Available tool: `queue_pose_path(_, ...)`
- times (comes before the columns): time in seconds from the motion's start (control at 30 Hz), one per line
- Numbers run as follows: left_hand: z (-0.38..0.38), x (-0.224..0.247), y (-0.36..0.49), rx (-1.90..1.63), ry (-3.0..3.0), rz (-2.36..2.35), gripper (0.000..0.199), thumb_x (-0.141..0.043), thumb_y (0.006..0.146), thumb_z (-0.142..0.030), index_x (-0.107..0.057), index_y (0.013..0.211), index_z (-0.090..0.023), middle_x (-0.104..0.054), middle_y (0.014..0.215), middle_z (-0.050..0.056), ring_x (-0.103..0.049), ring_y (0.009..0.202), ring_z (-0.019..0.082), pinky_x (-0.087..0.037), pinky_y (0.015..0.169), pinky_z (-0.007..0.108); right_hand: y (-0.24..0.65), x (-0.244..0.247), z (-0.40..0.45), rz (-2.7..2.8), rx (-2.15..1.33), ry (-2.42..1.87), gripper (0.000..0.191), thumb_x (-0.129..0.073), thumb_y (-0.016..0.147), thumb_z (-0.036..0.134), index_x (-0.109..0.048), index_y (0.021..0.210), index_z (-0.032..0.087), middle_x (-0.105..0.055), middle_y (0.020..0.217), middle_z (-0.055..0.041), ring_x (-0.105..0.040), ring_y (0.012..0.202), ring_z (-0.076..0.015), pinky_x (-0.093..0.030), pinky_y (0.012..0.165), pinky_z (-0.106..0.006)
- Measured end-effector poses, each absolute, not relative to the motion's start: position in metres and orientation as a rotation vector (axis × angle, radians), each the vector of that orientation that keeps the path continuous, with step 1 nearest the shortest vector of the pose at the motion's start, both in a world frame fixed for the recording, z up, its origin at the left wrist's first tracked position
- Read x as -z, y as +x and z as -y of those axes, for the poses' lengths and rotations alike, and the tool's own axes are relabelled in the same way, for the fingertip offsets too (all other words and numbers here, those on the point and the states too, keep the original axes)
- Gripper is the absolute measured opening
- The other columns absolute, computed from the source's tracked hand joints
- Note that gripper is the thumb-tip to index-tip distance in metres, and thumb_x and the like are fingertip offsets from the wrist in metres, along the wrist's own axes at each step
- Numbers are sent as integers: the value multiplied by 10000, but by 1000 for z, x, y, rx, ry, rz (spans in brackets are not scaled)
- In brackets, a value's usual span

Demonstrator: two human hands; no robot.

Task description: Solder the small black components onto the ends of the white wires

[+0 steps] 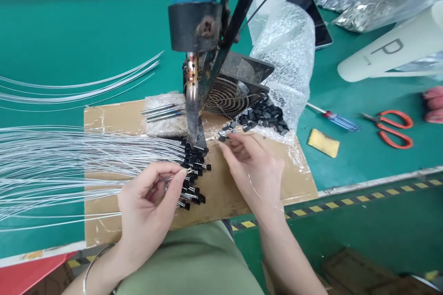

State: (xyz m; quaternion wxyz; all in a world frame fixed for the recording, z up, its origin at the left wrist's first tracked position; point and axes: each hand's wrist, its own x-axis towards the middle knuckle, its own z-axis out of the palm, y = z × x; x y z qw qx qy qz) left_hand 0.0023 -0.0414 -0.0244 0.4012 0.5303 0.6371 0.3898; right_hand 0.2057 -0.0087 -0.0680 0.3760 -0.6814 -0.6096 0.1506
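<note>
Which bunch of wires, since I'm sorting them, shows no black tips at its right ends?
The upper bunch, lying farther from the person on the green table. Its right ends look bare, while the lower bunch ends in black tips by the left hand.

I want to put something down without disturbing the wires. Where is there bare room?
The widest bare patch is the green tabletop beyond the small wire bundle, left of the metal nozzle. A smaller one: cardboard between the black wire tips and the right hand. Crowded: around those tips, by the left hand, and at the black pieces.

Diffuse light, soft shadows
</note>
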Motion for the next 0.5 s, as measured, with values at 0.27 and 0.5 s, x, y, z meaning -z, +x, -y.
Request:
queue_pose_path(0.27,42,21,1,-973,1385,-1617,60,-733,949,-215,-759,902,-243,-711,782,-14,-580,672,119,-433,555,228,208,76,5,1798,-206,-1741,134,-622,1041,251,-728,1013,174,-753,934,-89,-692,706,-191,-587,707,-329)
queue_pose_path(0.5,41,20,2,-942,1463,-1644,61,-730,952,-230,-754,897,-225,-708,771,-10,-561,642,115,-434,557,239,209,74,4,1876,-168,-1716,160,-651,1045,317,-706,1003,172,-724,893,-84,-674,698,-200,-567,683,-325)
